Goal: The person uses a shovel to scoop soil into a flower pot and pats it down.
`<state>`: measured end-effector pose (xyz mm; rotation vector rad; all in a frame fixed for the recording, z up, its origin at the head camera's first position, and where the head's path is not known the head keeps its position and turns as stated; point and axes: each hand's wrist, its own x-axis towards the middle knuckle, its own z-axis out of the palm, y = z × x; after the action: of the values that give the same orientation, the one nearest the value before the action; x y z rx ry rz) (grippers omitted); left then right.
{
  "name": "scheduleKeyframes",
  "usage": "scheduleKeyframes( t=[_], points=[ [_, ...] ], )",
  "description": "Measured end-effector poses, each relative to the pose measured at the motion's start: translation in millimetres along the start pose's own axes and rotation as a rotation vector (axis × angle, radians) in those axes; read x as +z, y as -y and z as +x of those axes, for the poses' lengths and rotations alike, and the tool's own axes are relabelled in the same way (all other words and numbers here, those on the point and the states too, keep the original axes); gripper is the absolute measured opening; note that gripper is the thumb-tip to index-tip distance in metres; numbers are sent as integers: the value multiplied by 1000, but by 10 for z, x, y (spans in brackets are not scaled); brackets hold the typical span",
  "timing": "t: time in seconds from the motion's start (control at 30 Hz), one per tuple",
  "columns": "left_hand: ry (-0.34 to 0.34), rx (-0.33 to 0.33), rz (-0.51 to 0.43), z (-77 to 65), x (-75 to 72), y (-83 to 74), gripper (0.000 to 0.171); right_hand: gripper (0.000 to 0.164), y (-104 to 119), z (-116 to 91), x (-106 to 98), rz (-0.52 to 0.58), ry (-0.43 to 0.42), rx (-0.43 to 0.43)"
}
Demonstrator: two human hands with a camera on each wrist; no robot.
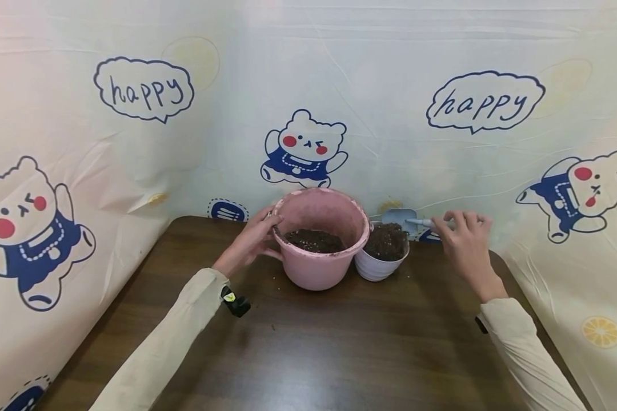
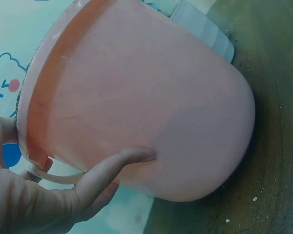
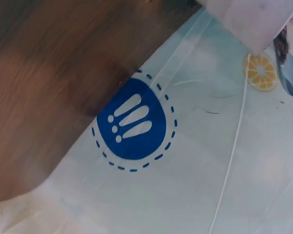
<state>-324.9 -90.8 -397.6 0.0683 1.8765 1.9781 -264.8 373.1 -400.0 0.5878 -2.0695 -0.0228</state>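
A pink bucket [image 1: 316,271] with dark soil [image 1: 316,242] in its bottom stands at the back of the table. My left hand [image 1: 249,242] holds its left rim beside the side handle; in the left wrist view the thumb [image 2: 119,158] lies against the bucket's wall. Touching or nearly touching the bucket on its right is a small white pot [image 1: 380,268], heaped with soil [image 1: 387,242]. My right hand [image 1: 468,245] grips the handle of a light blue trowel, whose blade [image 1: 398,216] is at the pot's far rim. The right wrist view shows only the trowel's edge [image 3: 292,80].
The brown wooden table [image 1: 308,348] extends in front of both containers, with a few crumbs of soil on it. A printed cloth [image 1: 380,68] with bears and lettering hangs close behind and along both sides.
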Motion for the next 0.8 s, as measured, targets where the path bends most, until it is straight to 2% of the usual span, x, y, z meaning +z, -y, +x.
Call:
scheduleKeyframes(
  t=[0.23,0.4,0.5,0.63,0.7,0.8],
  points=[
    [1,-3,0,3,9,-5,70,20,-4,-2,-38,-10,-39,78],
    [-6,-7,-1,4,6,-1,70,19,40,9,-56,83,-5,187],
    [-5,-4,-3,2,4,1,70,21,107,11,-81,177,83,261],
    [-5,2,-4,-2,4,5,70,21,234,8,-128,269,278,283],
    [-6,3,-5,-1,7,7,70,21,309,1,-137,270,358,283],
    [-9,-1,-4,1,12,7,70,20,412,-4,-134,209,423,295]
  ],
)
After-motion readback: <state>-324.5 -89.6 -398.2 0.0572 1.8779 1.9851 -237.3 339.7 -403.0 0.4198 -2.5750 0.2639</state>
